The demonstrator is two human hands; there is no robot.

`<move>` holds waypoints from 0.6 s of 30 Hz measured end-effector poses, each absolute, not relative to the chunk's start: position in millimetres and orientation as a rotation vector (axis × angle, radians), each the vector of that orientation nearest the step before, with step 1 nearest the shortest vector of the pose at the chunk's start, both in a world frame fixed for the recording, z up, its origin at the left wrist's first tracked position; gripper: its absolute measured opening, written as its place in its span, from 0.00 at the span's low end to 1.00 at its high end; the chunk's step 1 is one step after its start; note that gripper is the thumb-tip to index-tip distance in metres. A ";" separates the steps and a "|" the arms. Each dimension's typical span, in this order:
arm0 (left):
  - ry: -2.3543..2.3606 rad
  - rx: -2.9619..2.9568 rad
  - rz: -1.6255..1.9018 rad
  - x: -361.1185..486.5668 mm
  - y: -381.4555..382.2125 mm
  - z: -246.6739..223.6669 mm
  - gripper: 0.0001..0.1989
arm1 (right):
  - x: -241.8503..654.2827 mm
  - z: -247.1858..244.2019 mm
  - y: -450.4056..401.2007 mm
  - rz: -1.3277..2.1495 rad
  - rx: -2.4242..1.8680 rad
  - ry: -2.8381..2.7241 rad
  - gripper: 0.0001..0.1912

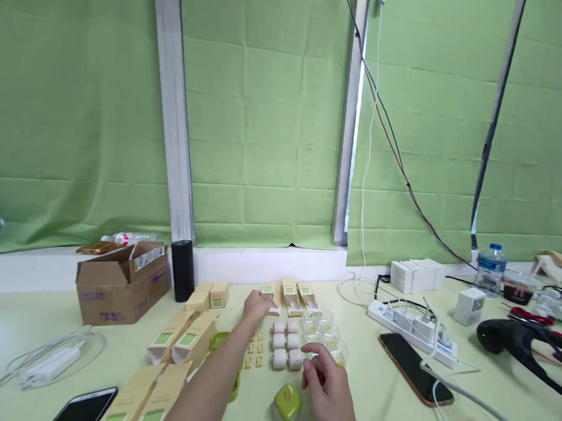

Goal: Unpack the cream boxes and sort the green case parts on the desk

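My left hand (257,306) reaches to the back of the table, its fingers closed on the edge of a small beige cardboard box (272,302) with an open flap. Two similar open boxes (291,297) stand to its right. My right hand (330,386) hovers with loosely curled fingers apart, holding nothing. Close by are a squarish clear container with a green lid (287,403) and several whitish rounded pieces (279,342) in two columns. Small yellowish pieces (254,352) lie left of these. Clear plastic cups (324,330) stand behind my right hand. My left forearm partly covers green lids (219,341).
More beige boxes (196,339) lie left of my arm, near a brown carton (123,283) and a black cylinder (183,271). A phone (85,408) lies front left. On the right are another phone (416,369), a power strip (414,330), cables and a water bottle (490,271).
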State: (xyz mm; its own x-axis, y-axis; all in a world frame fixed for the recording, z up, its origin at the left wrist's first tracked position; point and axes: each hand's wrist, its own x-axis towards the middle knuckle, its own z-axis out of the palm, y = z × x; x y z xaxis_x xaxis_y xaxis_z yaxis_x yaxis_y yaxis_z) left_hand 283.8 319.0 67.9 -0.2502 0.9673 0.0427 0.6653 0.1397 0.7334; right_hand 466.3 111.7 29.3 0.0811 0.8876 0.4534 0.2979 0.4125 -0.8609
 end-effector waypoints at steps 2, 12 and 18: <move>1.956 1.598 0.882 284.6 318.6 62.5 0.19 | 465.2 29.8 111.9 0.619 -1.124 -1.473 0.24; 1.822 1.810 0.833 291.5 319.2 56.8 0.19 | 462.9 30.6 111.7 0.601 -1.152 -1.485 0.18; 1.770 1.869 0.889 292.7 320.1 59.2 0.19 | 463.4 30.1 113.3 0.613 -1.173 -1.500 0.17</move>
